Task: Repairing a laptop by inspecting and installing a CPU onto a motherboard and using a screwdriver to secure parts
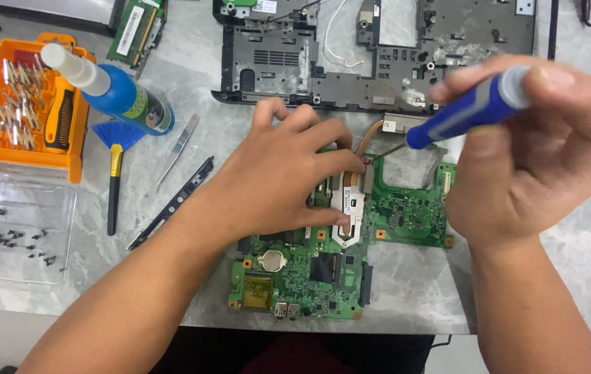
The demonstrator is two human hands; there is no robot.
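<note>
Pressing one green circuit board (323, 273), left hand (278, 183) lies flat; right hand (524, 149) grips one blue screwdriver (461, 116).

Bright, even overhead light; soft shadows only under the hands and tools on the grey table (406, 284). Mild glare on the clear tray (25, 228). Sharp centre, slight blur on the near screwdriver (468, 114).
</note>
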